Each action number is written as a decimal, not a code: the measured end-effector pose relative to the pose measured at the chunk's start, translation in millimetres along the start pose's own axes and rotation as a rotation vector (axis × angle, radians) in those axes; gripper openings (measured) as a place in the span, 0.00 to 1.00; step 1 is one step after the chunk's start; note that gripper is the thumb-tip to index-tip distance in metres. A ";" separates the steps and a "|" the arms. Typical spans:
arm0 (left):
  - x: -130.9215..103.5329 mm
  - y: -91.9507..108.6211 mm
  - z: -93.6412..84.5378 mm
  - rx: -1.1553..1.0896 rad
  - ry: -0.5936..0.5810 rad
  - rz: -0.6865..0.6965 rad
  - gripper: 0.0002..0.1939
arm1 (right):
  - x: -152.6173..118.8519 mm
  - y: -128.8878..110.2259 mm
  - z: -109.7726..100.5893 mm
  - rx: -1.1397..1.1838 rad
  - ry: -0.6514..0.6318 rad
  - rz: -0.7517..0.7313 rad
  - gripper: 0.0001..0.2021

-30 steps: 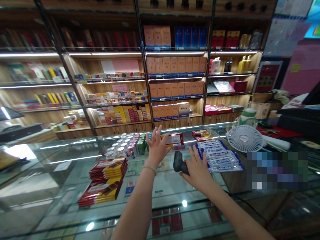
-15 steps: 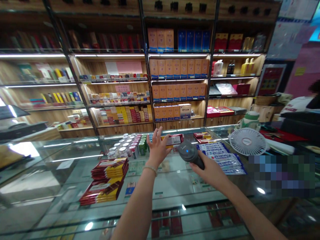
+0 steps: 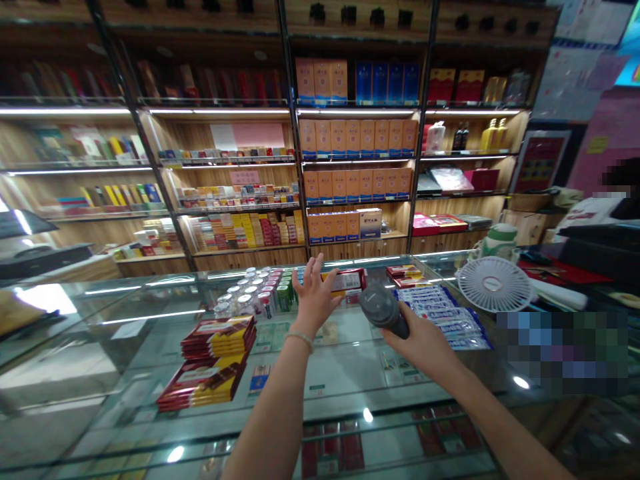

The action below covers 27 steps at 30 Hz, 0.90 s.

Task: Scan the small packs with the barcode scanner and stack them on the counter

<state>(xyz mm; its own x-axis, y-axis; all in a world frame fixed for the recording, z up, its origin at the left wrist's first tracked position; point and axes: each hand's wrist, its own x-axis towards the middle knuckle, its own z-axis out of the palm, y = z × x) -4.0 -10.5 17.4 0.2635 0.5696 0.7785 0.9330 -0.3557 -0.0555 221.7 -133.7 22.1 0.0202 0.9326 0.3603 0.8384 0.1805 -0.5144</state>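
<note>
Over the counter (image 3: 345, 373), our left hand (image 3: 316, 300) holds a bar (image 3: 346, 281), its long axis running left to right; our right hand (image 3: 423, 343) grasps the scanner (image 3: 384, 310), slanting up-left toward the bar's right end.

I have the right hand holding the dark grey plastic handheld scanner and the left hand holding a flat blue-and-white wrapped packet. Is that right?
Not quite: the packet's colour is wrong. In the head view, the left hand holds a flat red-and-yellow wrapped packet. The right hand does hold the dark grey plastic handheld scanner.
</note>
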 end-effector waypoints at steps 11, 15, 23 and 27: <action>0.3 -1.8 2.9 0.003 0.004 -0.008 0.35 | 6.6 6.8 23.2 -0.284 0.151 -0.301 0.13; -0.3 -1.7 2.1 0.003 0.008 -0.003 0.35 | 12.6 12.6 39.4 -0.366 0.246 -0.406 0.13; -0.1 -1.3 1.0 0.007 -0.006 -0.012 0.35 | 20.3 20.7 63.7 -0.435 0.212 -0.470 0.15; 0.0 -1.2 1.1 0.010 -0.007 -0.006 0.35 | 21.3 19.8 67.2 -0.435 0.162 -0.461 0.19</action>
<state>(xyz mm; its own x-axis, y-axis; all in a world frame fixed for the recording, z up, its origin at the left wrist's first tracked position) -4.9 -9.3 16.7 0.2601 0.5769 0.7743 0.9367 -0.3453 -0.0573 202.1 -89.3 -32.7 -0.3403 0.7247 0.5992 0.9240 0.3759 0.0701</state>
